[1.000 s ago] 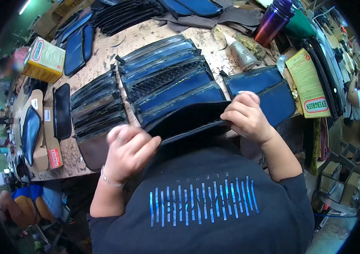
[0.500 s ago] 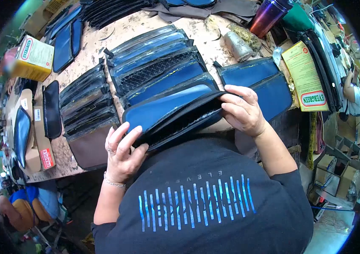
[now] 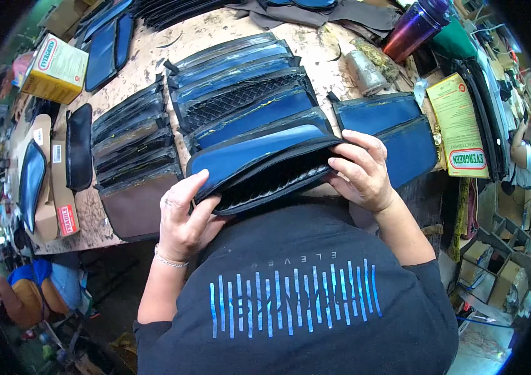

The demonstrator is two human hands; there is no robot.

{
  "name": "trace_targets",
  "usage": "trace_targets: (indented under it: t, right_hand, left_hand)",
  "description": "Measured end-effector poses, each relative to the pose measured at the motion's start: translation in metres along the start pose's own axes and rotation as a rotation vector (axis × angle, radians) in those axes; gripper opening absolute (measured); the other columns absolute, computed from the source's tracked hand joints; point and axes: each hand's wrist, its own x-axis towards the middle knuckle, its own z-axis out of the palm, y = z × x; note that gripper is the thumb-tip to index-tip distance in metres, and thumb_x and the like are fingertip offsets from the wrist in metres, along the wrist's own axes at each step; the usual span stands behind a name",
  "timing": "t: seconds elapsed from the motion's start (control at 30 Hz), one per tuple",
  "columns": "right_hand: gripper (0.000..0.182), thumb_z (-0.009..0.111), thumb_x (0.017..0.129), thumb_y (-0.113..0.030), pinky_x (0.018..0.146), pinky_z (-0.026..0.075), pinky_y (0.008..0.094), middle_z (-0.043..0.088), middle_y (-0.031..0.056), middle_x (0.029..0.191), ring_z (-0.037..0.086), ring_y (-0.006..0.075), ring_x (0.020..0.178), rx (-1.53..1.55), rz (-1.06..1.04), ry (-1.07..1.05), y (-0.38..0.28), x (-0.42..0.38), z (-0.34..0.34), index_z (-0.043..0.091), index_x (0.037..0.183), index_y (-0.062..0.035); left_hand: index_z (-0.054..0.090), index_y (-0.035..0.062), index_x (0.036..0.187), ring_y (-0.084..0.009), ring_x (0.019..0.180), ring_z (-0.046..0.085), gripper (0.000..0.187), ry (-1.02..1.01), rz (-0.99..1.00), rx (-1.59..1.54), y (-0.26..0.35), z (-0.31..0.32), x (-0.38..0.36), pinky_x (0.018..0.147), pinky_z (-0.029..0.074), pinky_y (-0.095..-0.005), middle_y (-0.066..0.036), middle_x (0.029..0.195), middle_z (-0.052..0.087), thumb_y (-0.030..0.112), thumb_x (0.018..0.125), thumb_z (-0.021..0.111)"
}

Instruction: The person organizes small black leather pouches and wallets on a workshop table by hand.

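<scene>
A flat blue pouch (image 3: 247,154) with black edging is held at the table's near edge, in front of my chest. Its long mouth gapes, and quilted black material shows inside. My left hand (image 3: 185,211) grips the pouch's left end between thumb and fingers. At the opposite end, my right hand (image 3: 363,170) holds the corner, fingers over the upper edge. Just beyond the pouch lies an overlapping row of blue and quilted black pieces (image 3: 250,125). A similar row of dark pieces (image 3: 133,150) is left of it, ending in a brown panel (image 3: 140,209).
Yellow contact cement cans stand at the left (image 3: 56,69) and right (image 3: 459,128). A purple bottle (image 3: 415,31) and a stained metal cup (image 3: 365,72) are at the back right. Two blue panels (image 3: 397,134) lie right. Cardboard (image 3: 62,187) lies left. Other people are at both sides.
The pouch's mouth has opened wider, showing more of the quilted inside. Both hands keep hold of its ends. The whole view has shifted slightly.
</scene>
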Motion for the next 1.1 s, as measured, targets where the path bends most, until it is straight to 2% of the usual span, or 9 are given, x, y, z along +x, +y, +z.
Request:
trace_targets:
  t: [0.2,0.33,0.43,0.5,0.53,0.57,0.67,0.97,1.1]
  right_hand:
    - [0.031,0.07,0.053,-0.015,0.092,0.031,0.0407,0.057,-0.0003,0.094,0.047,0.023,0.108,-0.084,0.037,-0.06,-0.016,0.012,0.005,0.06,0.082,-0.0162]
    - [0.025,0.068,0.055,-0.019,0.103,0.011,0.0478,0.058,-0.004,0.089,0.045,0.0249,0.109,-0.129,-0.071,-0.118,-0.028,0.022,0.019,0.062,0.079,-0.0178]
    - [0.01,0.064,0.064,-0.014,0.105,0.004,0.0488,0.056,-0.0068,0.08,0.046,0.0208,0.108,-0.12,-0.084,-0.122,-0.041,0.031,0.026,0.063,0.073,-0.018]
    - [0.007,0.063,0.064,-0.014,0.105,0.003,0.0501,0.055,-0.0065,0.076,0.046,0.02,0.107,-0.135,-0.062,-0.129,-0.045,0.037,0.027,0.063,0.071,-0.0169]
    - [0.007,0.063,0.064,-0.014,0.105,0.003,0.0501,0.055,-0.0065,0.076,0.046,0.02,0.107,-0.133,-0.068,-0.13,-0.046,0.039,0.027,0.063,0.071,-0.0169]
    - [0.007,0.063,0.065,-0.013,0.105,0.003,0.0509,0.054,-0.0061,0.074,0.046,0.0199,0.106,-0.141,-0.063,-0.123,-0.046,0.041,0.027,0.062,0.07,-0.0164]
    - [0.005,0.063,0.065,-0.014,0.104,0.004,0.0522,0.053,-0.0052,0.072,0.047,0.0195,0.105,-0.187,-0.082,-0.102,-0.044,0.046,0.025,0.061,0.069,-0.0154]
    - [0.01,0.06,0.061,-0.009,0.104,0.011,0.0501,0.052,-0.0031,0.068,0.049,0.0198,0.095,-0.314,-0.082,0.028,-0.025,0.037,0.018,0.057,0.069,-0.0135]
    - [0.009,0.063,0.067,-0.016,0.102,0.011,0.0517,0.051,-0.0036,0.069,0.049,0.0171,0.095,-0.394,-0.076,0.053,-0.017,0.035,0.013,0.055,0.064,-0.0151]
  left_hand:
    - [0.06,0.005,0.08,-0.0282,0.098,0.053,0.038,-0.023,-0.047,-0.001,-0.001,0.0,-0.001,0.078,0.043,-0.0366,-0.015,0.115,0.051,0.008,0.044,0.071]
    - [0.06,0.0056,0.081,-0.0274,0.097,0.053,0.038,-0.027,-0.079,0.0,-0.001,0.0,-0.001,0.076,0.042,-0.0349,-0.014,0.116,0.051,0.008,0.044,0.071]
    - [0.06,0.0039,0.079,-0.0328,0.105,0.048,0.033,-0.008,-0.084,-0.024,0.004,0.0,0.004,0.087,0.038,-0.0401,-0.016,0.119,0.049,0.014,0.051,0.074]
    - [0.064,0.0157,0.08,-0.0293,0.116,0.04,0.032,-0.013,-0.155,0.151,0.02,-0.001,0.016,0.1,0.021,-0.044,-0.007,0.123,0.048,0.03,0.054,0.076]
    - [0.064,0.0222,0.079,-0.0299,0.123,0.032,0.031,0.001,-0.148,0.215,0.023,0.008,0.015,0.104,0.0,-0.0492,-0.003,0.125,0.046,0.043,0.057,0.072]
    - [0.064,0.0244,0.077,-0.0297,0.123,0.032,0.022,0.017,-0.143,0.266,0.028,0.013,0.018,0.103,-0.007,-0.0532,0.0,0.126,0.046,0.039,0.062,0.07]
    - [0.061,0.0226,0.067,-0.0268,0.123,0.034,0.004,0.024,-0.142,0.308,0.033,0.022,0.025,0.101,-0.011,-0.0574,0.006,0.125,0.047,0.024,0.071,0.062]
    - [0.059,0.0178,0.062,-0.0202,0.116,0.042,0.009,0.108,-0.045,0.308,0.023,0.015,0.036,0.104,-0.006,-0.0545,0.009,0.114,0.054,0.013,0.069,0.063]
    - [0.06,0.0167,0.063,-0.0208,0.114,0.044,0.008,0.137,-0.054,0.308,0.019,0.013,0.038,0.105,-0.003,-0.0525,0.009,0.11,0.056,0.012,0.068,0.064]
